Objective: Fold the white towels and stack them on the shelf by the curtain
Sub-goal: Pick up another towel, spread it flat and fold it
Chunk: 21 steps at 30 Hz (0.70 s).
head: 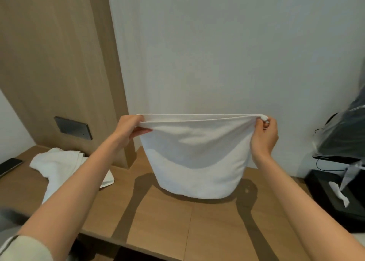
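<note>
A: Head view, entry one. Where is the towel and how is it gripped?

B: The held towel [197, 158] hangs doubled over the desk [167, 221], top edges stretched level. The left hand [129, 127] pinches its left top corner, fingers curled over the hem. The right hand [264, 136] pinches the right top corner, bunched between thumb and fingers. The lower fold sits at the desk surface; contact cannot be confirmed.

A: Other towels?

B: A crumpled towel [57, 162] lies on the desk, well left of the held towel, partly behind the left forearm. A flat white item [107, 179] shows at its near edge, mostly hidden.

A: Containers?

B: One: a black tissue box [331, 201], right of the held towel. A white tissue [340, 195] sticks up out of its top slot. Above it is a dark object in clear plastic [343, 134].

A: Anything else?

B: A phone [9, 167], far left of the held towel, beyond the crumpled one.
</note>
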Motion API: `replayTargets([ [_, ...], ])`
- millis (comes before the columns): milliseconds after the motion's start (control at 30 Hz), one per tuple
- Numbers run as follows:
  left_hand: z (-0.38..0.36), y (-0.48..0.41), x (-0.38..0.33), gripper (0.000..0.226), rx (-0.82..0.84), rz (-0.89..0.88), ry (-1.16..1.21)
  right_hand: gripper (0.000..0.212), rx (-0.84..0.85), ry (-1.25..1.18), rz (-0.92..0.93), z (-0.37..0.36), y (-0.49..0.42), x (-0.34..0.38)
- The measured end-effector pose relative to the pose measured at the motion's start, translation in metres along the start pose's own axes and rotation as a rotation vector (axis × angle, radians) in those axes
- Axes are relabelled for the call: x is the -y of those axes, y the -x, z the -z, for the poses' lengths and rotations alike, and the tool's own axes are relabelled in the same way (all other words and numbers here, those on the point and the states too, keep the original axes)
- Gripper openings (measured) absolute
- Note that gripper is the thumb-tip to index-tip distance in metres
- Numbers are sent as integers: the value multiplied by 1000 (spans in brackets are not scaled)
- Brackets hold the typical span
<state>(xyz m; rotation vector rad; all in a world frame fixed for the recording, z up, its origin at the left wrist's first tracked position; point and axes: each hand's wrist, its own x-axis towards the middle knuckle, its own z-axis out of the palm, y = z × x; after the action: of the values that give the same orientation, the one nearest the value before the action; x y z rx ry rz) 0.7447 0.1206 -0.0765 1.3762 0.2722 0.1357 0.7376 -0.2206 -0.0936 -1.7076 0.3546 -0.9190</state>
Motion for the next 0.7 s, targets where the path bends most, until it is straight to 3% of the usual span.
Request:
replayTargets([
  [233,20,35,-11,22,-19,-37,196,19,124,-47,37,36,30,26],
  [333,43,54,-10,12,164,-51,108,20,104,-94,26,47,54,39],
  [433,68,79,2,38,330,-93,-85,18,91,-111,28,58,85,52],
  [567,96,115,33,53,244,-158,-204,16,92,-115,13,77,130,67],
  [700,112,147,52,27,114,-243,-316,20,34,-40,5,104,171,73],
])
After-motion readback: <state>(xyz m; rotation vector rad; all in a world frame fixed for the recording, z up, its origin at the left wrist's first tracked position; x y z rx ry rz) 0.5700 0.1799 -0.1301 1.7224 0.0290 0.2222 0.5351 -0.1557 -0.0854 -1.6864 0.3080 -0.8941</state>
